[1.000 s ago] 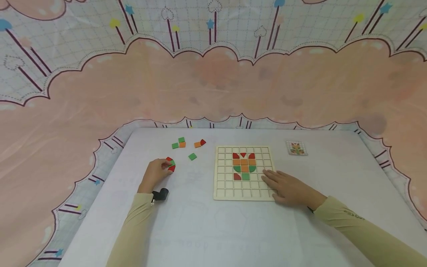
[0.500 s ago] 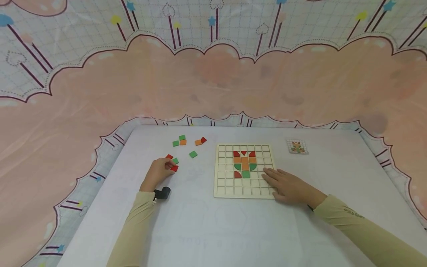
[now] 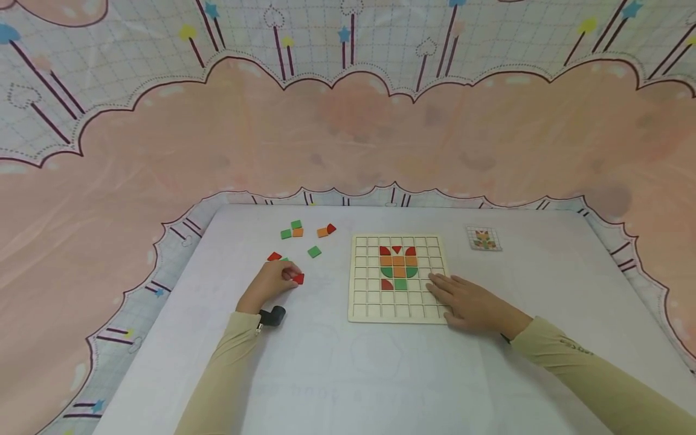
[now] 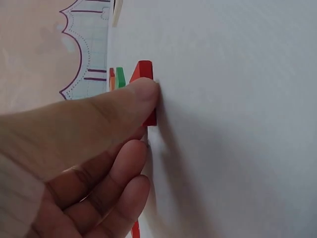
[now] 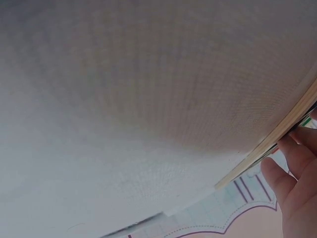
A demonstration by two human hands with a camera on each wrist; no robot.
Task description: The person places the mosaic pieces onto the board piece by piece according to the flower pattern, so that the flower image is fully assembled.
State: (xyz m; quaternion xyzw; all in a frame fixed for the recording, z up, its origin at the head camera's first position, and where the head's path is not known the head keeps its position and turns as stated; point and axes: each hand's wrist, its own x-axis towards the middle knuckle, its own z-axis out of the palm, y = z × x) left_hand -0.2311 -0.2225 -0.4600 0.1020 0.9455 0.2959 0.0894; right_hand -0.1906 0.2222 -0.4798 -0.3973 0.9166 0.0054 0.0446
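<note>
My left hand pinches a small red tile between thumb and fingers, close over the white table left of the board. In the left wrist view the thumb covers the middle of this red tile. Just behind the hand lie another red tile and a partly hidden green tile. My right hand rests with its fingers spread on the right edge of a wooden grid board. Red, orange and green tiles form a tulip-like pattern on the board, with a green square lowest.
Farther back on the left lie loose tiles: green squares, orange squares and a red rounded piece. A small card with a flower picture lies at the back right. A patterned cloth hangs behind the table.
My left hand has moved right with the red tile, away from the other red tile and the green one beside it. My right hand stays on the board.
</note>
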